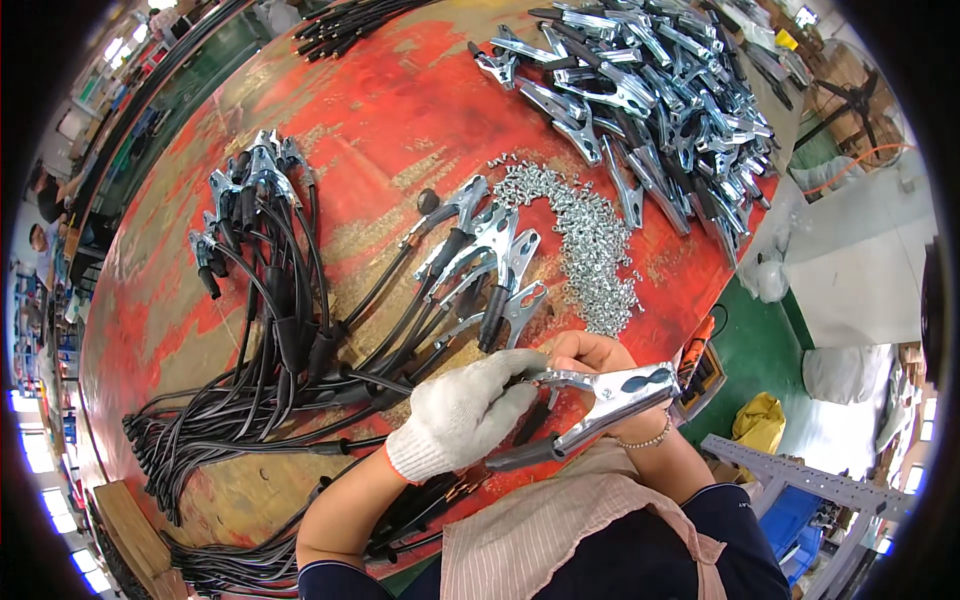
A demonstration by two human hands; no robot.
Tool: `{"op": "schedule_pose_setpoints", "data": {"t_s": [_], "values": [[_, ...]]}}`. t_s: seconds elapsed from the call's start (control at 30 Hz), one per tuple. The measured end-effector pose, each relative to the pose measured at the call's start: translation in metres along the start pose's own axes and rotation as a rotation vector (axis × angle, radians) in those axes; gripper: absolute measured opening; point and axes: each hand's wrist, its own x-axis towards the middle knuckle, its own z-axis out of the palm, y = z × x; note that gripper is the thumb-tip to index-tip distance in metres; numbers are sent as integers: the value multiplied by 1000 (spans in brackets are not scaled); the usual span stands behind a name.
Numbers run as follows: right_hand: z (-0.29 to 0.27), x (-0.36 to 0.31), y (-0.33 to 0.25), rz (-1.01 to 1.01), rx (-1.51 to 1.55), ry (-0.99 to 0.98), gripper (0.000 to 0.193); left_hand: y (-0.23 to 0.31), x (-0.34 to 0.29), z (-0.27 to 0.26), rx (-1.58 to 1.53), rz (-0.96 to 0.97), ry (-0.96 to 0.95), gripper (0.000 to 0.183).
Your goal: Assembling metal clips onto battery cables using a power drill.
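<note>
In front of my body is a silver spring clamp (628, 392) with a black sleeve on its lower handle, jaws pointing right. My bare right hand (592, 352), with a beaded bracelet at the wrist, is closed around it from behind. My left hand (462, 412), in a white knitted glove, has its fingers pressed together at the handle end of the clamp. What the gloved fingertips pinch is hidden. Just beyond my hands lie several clamps joined to black cables (495, 245). A pile of small silver screws (595, 260) spreads beside them.
A large heap of loose clamps (650, 100) covers the far right of the worn red table (370, 130). At left lie clamps on cables (265, 185) and a thick cable bundle (190, 440). More black cables (350, 25) rest at the far edge. A grey metal frame (800, 475) stands at right.
</note>
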Motion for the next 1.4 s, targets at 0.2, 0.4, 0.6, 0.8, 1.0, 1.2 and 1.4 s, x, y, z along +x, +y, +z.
{"op": "schedule_pose_setpoints", "data": {"t_s": [0.2, 0.4, 0.6, 0.8, 1.0, 1.2, 1.4], "values": [[0, -7, -14, -126, -241, -57, 38, 9, -1, -2, 263, 143, 74, 36], [-43, -23, -27, -369, -948, 229, 20, -10, 5, 14, 594, 439, 229, 39], [-87, -28, -30, -445, -1417, 473, 12, -30, 6, 18, -520, -98, 300, 37], [-94, -31, -15, -409, -1497, 539, 7, -10, 6, -5, -947, -382, 133, 39], [-101, -30, -11, -396, -1510, 487, 8, -10, 9, -2, -921, -393, 90, 38], [-91, -30, -15, -316, -1342, 492, 9, -24, 6, -1, -869, -389, 25, 36], [-84, -25, -23, -465, -1488, 401, 11, -28, 4, 9, -496, -244, 174, 36]]}}
